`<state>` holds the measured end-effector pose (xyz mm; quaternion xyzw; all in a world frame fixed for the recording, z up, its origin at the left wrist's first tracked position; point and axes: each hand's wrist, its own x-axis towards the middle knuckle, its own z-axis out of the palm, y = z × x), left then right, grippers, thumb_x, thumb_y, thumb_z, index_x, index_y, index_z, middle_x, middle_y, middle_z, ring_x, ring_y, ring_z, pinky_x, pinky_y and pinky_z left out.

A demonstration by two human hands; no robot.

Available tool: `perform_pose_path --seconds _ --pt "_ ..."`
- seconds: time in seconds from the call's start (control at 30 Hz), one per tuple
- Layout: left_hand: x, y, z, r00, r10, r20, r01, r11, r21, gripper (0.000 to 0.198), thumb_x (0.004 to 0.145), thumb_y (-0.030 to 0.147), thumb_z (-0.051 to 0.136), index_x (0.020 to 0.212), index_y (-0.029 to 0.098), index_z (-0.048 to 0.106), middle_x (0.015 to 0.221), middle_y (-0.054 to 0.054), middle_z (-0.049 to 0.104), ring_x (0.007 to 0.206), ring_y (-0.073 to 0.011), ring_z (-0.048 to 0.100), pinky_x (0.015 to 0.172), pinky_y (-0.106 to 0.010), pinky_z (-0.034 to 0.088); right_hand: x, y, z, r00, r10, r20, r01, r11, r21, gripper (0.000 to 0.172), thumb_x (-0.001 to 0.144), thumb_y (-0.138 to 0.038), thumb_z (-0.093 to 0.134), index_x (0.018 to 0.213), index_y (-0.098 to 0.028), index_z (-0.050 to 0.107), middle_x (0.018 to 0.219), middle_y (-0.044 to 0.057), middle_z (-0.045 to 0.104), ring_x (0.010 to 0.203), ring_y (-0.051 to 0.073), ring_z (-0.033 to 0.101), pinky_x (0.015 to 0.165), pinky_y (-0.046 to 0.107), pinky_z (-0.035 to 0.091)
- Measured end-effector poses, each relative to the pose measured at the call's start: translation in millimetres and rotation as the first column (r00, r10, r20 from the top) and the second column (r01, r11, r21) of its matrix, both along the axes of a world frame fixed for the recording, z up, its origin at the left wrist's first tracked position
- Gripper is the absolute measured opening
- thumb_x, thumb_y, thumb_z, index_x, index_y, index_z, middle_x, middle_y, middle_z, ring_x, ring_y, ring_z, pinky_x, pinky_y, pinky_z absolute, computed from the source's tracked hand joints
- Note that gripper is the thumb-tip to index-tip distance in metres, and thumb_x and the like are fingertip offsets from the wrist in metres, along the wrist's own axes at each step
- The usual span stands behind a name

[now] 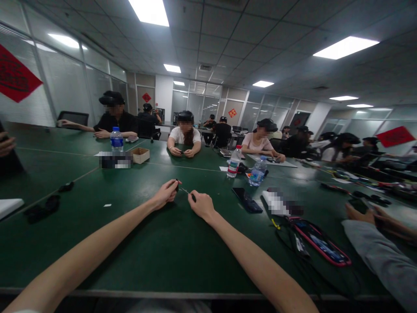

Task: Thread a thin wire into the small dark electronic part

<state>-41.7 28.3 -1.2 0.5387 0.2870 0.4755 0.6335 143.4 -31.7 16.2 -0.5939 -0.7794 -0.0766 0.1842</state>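
Left hand [165, 196] pinches a small dark piece [177, 187] at its two o'clock, right hand [202, 205] grips a thin tool [185, 191] pointing to ten, tip near the piece, and steady, straight alignment should serve best here!

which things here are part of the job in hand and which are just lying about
In use:
small dark item, held in the left hand
thin metal tool, held in the right hand

Apparently just lying about:
dark phone
pink-rimmed device
red-capped bottle
small open box
white scrap
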Motion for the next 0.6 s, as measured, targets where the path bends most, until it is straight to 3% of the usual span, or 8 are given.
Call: perform_pose_path --seconds 0.27,0.47,0.6 --pt "-0.6 10.8 -3.7 0.999 -0.016 0.041 0.021 0.993 -0.119 0.053 0.080 0.063 0.042 0.104 0.018 0.054 0.065 0.001 0.047 0.041 -0.0056 0.034 0.037 -0.015 0.024 0.0 0.5 -0.8 0.999 -0.032 -0.010 0.032 0.999 -0.013 0.043 0.095 -0.047 0.027 0.104 -0.024 0.062 0.089 0.006 0.069 0.077 0.017 0.064 0.069 0.024 0.043" --pt "-1.2 8.5 -4.7 1.000 0.014 0.008 -0.014 0.999 -0.052 0.035 0.076 0.042 0.060 0.102 0.021 0.053 0.071 0.001 0.049 0.043 -0.0041 0.036 0.038 -0.014 0.022 0.0 -0.5 -0.7 1.000 -0.021 -0.017 0.021 1.000 -0.005 0.043 0.095 -0.047 0.026 0.103 -0.023 0.061 0.088 0.006 0.069 0.075 0.015 0.064 0.067 0.023 0.043" --pt "-0.6 9.7 -6.1 0.999 0.037 -0.001 -0.037 0.997 -0.061 0.044 0.075 0.036 0.059 0.115 0.027 0.045 0.071 0.003 0.051 0.042 -0.0044 0.038 0.039 -0.013 0.024 0.3 -1.7 1.2 1.000 -0.004 -0.018 0.003 1.000 -0.025 0.043 0.095 -0.047 0.026 0.104 -0.023 0.061 0.088 0.006 0.069 0.074 0.015 0.064 0.067 0.023 0.044"
